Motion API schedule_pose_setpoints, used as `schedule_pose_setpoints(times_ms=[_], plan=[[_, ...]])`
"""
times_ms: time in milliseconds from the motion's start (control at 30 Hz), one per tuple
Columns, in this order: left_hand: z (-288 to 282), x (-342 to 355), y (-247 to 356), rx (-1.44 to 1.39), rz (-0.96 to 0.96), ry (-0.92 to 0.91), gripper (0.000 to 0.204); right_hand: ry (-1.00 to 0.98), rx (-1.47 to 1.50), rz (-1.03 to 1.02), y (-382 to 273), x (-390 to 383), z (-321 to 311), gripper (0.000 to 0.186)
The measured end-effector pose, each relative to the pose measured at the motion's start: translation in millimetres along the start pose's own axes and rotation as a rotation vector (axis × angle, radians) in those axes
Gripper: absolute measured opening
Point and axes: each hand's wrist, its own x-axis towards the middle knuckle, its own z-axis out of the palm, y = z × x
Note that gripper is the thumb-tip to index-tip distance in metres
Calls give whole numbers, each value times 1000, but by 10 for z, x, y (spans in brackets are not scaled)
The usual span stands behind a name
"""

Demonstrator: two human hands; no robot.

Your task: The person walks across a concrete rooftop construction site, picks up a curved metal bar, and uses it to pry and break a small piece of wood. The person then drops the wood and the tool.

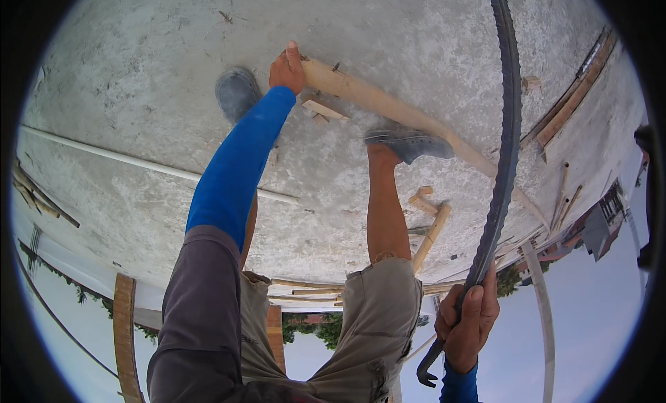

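My left hand (287, 68), at the end of an outstretched arm in a blue sleeve, is closed around the near-left end of a long wooden plank (388, 107). The plank slants away to the right over the concrete floor, with nails sticking up near the held end. My right hand (469, 322) is wrapped around a dark ribbed steel pry bar (508, 118). Its hooked claw shows below the fist, while the long shaft rises out of the top of the picture. My right shoe (411, 143) overlaps the plank's edge; whether it presses on it I cannot tell.
A small wood offcut (325, 110) lies beside the plank. A white pipe (149, 161) stretches across the floor at left. Nailed wood scraps (431, 229) lie behind my right leg, and long boards (579, 90) at the far right. My left shoe (237, 94) is near my left hand.
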Motion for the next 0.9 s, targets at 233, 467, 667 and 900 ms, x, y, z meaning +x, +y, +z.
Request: schedule_pose_setpoints(times_ms=[233, 467, 667, 900], plan=[[6, -5, -88, -59, 2, 108, 79, -319, -143, 361, 505, -115, 21, 51], [35, 16, -124, 7, -8, 88, 80, -13, -49, 85, -208, -111, -61, 58], [31, 30, -145, -4, -72, 13, 83, -2, 9, 34, -91, 29, -22, 60], [3, -11, -118, 21, -67, 89, 85, -460, -224, 265, 451, -92, 19, 54]])
